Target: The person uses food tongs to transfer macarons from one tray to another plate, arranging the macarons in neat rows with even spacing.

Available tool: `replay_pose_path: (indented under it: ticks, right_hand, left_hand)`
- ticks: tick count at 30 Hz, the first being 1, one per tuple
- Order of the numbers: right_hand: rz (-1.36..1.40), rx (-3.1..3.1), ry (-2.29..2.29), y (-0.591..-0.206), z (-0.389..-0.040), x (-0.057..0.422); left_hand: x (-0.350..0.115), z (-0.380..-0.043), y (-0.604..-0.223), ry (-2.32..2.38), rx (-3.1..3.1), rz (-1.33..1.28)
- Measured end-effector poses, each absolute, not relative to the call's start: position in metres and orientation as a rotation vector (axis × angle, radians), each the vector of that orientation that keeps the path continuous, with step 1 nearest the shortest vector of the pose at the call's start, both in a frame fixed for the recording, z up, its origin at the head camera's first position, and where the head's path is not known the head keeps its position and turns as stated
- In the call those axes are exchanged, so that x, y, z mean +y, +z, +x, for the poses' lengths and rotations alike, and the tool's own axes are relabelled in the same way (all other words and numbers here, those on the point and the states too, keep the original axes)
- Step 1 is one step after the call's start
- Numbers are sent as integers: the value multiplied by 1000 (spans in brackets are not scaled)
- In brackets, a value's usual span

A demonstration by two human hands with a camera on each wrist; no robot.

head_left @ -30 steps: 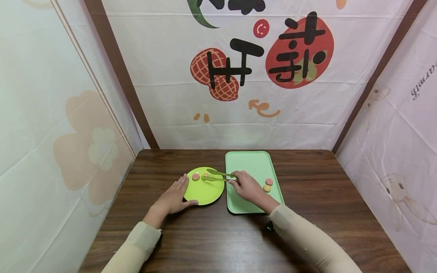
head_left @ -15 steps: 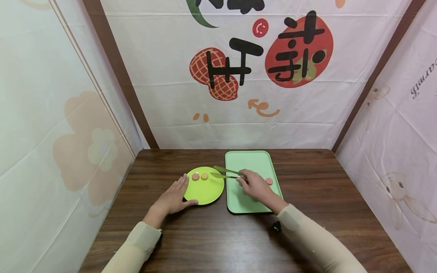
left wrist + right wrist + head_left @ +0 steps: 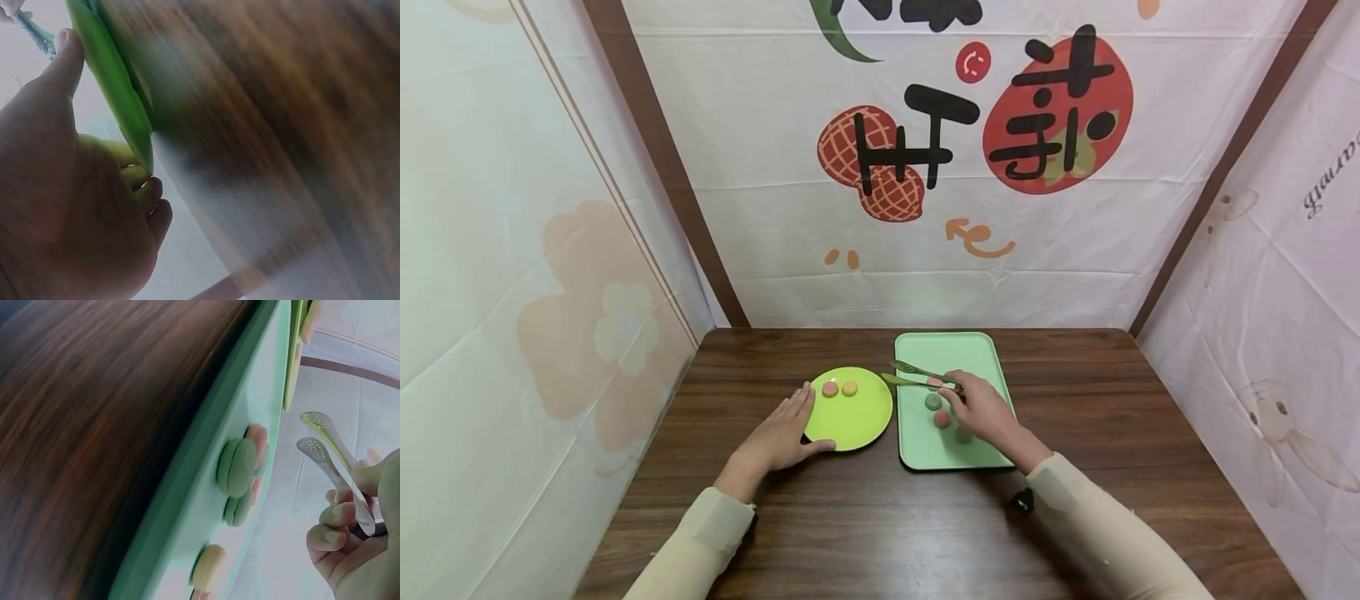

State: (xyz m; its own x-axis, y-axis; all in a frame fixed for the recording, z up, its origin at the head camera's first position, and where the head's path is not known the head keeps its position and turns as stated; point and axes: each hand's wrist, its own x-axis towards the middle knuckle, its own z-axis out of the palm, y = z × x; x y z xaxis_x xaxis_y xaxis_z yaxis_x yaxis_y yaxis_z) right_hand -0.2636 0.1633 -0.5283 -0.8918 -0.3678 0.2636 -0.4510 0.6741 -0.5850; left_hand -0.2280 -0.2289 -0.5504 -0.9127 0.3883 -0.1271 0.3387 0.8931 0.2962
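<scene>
Shifted rightward over the last second: one right hand (image 3: 988,410) with slender tongs (image 3: 910,368), drawn back from over the lime plate (image 3: 853,423) toward the pale green tray (image 3: 951,354); thumb and fingers pinched the tongs, tips parted, nothing between them. Plate, round, left of the table's middle: one yellow macaron (image 3: 850,388), lying free beside one pink macaron (image 3: 830,389), both toward the far rim; to my eye, one placing stood finished. Tray, oblong, right of the plate, its far end close to the far edge of the table (image 3: 865,525): green macarons (image 3: 237,467), further pink ones, and a second yellow one, screened from above by the hand. Left hand (image 3: 781,429), unmoved: fingers and thumb spread against the plate's left rim. Table, dark wood-grain, dull gleam toward its near edge; behind its far edge, a white cloth wall (image 3: 760,208) bearing a red peanut print (image 3: 872,162) and black characters; paler side walls flanked it.
</scene>
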Motion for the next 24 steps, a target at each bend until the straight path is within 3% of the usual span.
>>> replay_pose_path:
  ticks: [24]
  right_hand:
    - [585,-2777,1010,-533,-262,202]
  left_hand:
    - [-227,-227,-547,412,2875,551]
